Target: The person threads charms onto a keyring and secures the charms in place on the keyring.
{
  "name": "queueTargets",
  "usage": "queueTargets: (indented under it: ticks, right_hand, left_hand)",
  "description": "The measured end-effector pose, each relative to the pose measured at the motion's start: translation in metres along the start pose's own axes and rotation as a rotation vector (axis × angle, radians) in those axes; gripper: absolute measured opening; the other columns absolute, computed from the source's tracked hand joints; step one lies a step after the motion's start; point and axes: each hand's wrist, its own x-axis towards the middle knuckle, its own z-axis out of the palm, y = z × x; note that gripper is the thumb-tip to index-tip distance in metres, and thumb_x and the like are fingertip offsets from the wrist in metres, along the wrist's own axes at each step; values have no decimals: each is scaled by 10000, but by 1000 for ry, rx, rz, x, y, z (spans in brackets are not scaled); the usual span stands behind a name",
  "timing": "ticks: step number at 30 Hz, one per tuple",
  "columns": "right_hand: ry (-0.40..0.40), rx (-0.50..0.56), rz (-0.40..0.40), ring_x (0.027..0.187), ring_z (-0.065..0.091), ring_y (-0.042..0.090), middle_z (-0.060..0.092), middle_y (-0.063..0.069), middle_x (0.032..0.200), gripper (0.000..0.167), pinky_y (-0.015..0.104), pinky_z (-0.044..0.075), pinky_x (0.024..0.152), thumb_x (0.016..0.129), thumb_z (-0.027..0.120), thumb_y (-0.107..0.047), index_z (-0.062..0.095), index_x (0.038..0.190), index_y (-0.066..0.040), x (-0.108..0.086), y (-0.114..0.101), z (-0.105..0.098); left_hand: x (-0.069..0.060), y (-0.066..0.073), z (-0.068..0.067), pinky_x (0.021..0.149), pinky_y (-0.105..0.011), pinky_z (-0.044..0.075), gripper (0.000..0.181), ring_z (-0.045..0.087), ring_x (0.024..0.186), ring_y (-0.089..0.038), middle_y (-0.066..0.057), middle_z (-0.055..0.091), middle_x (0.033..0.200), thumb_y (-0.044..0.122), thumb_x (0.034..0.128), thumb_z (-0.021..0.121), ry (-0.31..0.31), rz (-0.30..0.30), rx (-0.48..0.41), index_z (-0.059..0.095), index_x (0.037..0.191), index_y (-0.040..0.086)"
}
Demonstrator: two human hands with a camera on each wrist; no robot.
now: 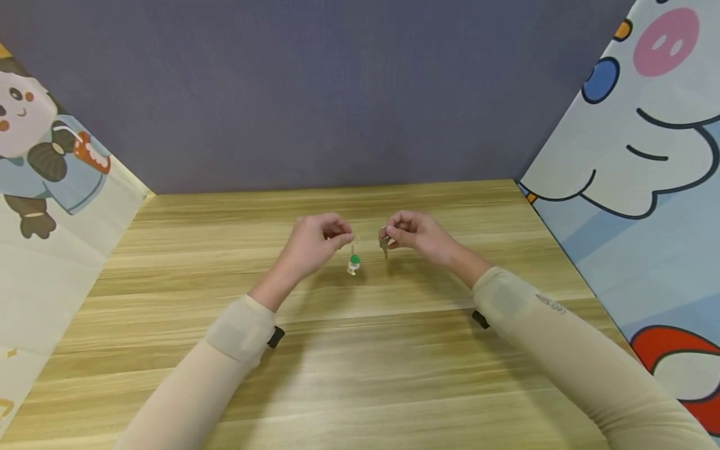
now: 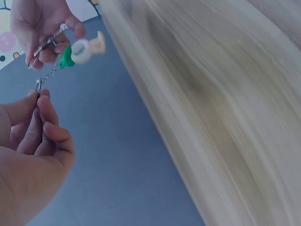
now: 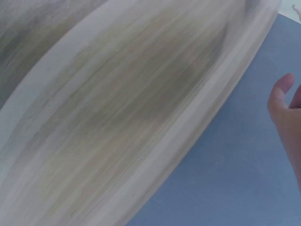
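Keychain charm (image 1: 354,262): small figurine, green at the chain end, white in the middle, pale peach at the far end. A short silver link chain (image 2: 51,71) joins the charm to a metal ring (image 2: 39,84). The left hand (image 1: 315,244) pinches the ring; the charm hangs below the fingertips, chain extended. Metal key (image 1: 385,246): held in the fingers of the right hand (image 1: 419,236), blade pointing down, near the charm but apart from it; the number of keys is indistinct
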Motion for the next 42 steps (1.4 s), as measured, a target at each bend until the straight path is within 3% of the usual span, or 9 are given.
queueTargets:
  ticks: [5,9,12,18,25,31,37,42]
  right_hand:
    - [-41,34,-15,977,696,153,708,95,1081,114,341,606,901,1123,493,-79,544,1136,23,-2,-5,7]
    - [-30,54,-21,919,707,162,718,57,984,121,289,602,851,1117,510,-69,562,1138,39,-4,-10,15]
    - [15,55,-11,886,739,140,750,26,930,117,293,628,848,1095,559,-49,598,1119,58,-5,-14,21]
    - [113,22,3,841,775,142,789,55,904,105,409,651,890,1059,639,-57,636,1078,46,-4,-18,33]
    - [260,-35,-85,763,747,144,791,156,897,103,260,587,665,1039,685,-83,664,1032,17,-6,-17,48]
    - [383,-119,-177,759,737,210,797,201,909,73,301,622,699,1013,710,-47,680,987,14,-8,-14,57]
    - [406,-170,-287,728,731,190,786,221,862,56,213,589,662,993,709,15,680,960,49,-9,-13,61]
    - [426,-199,-353,731,755,244,787,239,858,53,190,583,656,972,717,51,676,949,76,-8,-11,64]
  left_hand:
    - [-1,8,3,708,-320,612,66,759,811,-197,-132,805,987,79,998,742,-11,-54,-125,770,1051,49]
    - [-2,12,3,748,-313,621,96,767,812,-203,-142,806,999,66,999,737,-3,-87,-194,766,1080,24]
    - [-2,13,3,764,-314,633,114,777,827,-245,-159,803,1017,34,995,728,5,-101,-220,764,1100,8]
    - [-3,13,4,795,-385,661,123,791,847,-296,-195,791,1034,-34,991,699,18,-94,-253,759,1098,-22]
    - [-4,16,7,764,-313,657,128,796,857,-348,-196,791,1005,-40,985,704,29,-70,-285,744,1102,-74]
    - [-4,19,9,763,-330,660,112,797,838,-319,-242,789,1023,-65,984,691,47,-57,-284,754,1076,-66]
    - [-6,21,14,703,-248,639,119,798,819,-323,-225,799,997,-98,977,674,78,-43,-233,765,1044,-61]
    - [-6,23,16,685,-266,641,144,791,777,-276,-215,801,971,-120,969,652,84,-18,-152,770,1012,-51]
